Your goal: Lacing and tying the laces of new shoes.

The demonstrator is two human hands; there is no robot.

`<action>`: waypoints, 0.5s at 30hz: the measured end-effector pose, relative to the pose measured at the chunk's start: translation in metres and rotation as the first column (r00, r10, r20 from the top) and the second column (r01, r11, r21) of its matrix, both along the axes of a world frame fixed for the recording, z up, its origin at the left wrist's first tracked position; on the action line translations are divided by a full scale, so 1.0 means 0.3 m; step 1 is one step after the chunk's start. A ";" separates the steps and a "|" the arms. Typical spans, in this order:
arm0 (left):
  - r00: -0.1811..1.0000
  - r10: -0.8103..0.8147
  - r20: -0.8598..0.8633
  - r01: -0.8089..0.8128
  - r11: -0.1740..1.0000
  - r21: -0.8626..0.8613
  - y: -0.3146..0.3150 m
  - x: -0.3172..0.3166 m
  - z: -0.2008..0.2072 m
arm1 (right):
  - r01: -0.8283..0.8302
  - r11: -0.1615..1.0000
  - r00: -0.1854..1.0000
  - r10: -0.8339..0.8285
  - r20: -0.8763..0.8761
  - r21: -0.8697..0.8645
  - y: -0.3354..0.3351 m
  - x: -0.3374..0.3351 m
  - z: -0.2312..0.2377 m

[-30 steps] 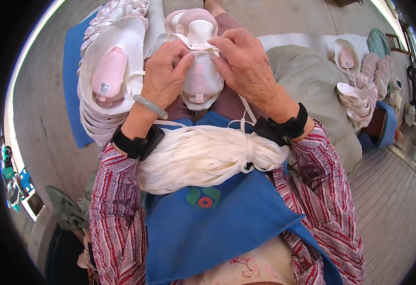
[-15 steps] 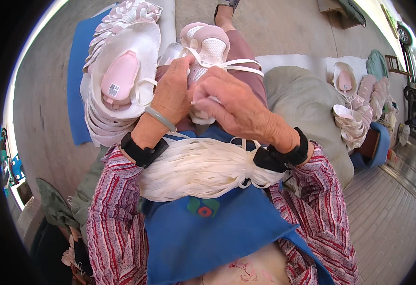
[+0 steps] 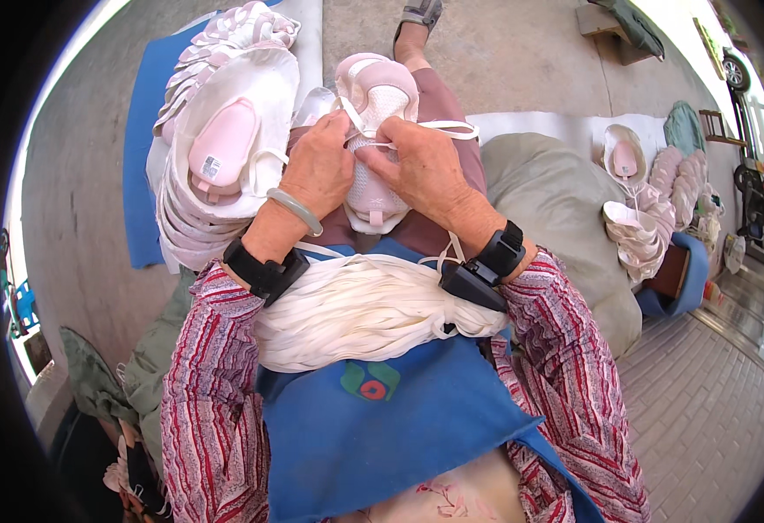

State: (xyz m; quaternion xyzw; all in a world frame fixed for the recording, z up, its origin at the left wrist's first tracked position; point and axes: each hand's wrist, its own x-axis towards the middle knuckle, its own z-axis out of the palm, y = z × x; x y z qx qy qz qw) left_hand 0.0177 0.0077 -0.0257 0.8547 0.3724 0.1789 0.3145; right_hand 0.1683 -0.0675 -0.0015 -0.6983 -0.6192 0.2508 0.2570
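Observation:
A pink and white shoe upper [image 3: 378,91] rests on my lap between my knees, its mesh tongue [image 3: 371,187] toward me. A flat white shoelace [image 3: 450,130] runs across it, one loop trailing off to the right. At the upper's left edge my left hand [image 3: 319,163] is closed, fingertips pinched on the lace. Opposite it, my right hand [image 3: 427,172] pinches a short stretch of lace between thumb and forefinger over the tongue. The exact lace holes are hidden by my fingers. Below both wrists, a thick bundle of white laces [image 3: 356,309] lies across my blue apron [image 3: 382,436].
Stacked pink and white shoe uppers [image 3: 225,144] stand close on the left, over a blue sheet [image 3: 145,166]. More uppers [image 3: 639,222] sit at the right beside a blue chair [image 3: 683,279]. A grey-green cloth-covered bulk [image 3: 556,209] lies right of my knee.
My right hand has turned and drawn back rightward, uncovering the tongue and the lace between my fingers. My left hand stays at the upper's left edge.

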 end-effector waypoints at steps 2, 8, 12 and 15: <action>0.999 -0.039 0.004 0.039 0.995 -0.086 0.011 -0.007 0.002 | 0.003 1.000 0.998 -0.004 0.060 0.009 0.020 -0.012 -0.010; 0.997 -0.030 0.075 0.037 0.995 -0.088 0.049 0.007 -0.016 | -0.032 0.981 0.992 0.008 0.126 0.193 0.087 0.034 -0.091; 1.000 -0.009 -0.017 0.005 0.984 -0.181 0.057 0.016 -0.001 | -0.014 0.993 0.992 -0.001 0.127 0.116 0.093 0.038 -0.075; 0.994 0.083 0.071 -0.075 0.992 -0.103 0.024 0.007 -0.021 | -0.019 0.998 0.998 0.015 0.063 0.064 0.078 0.022 -0.056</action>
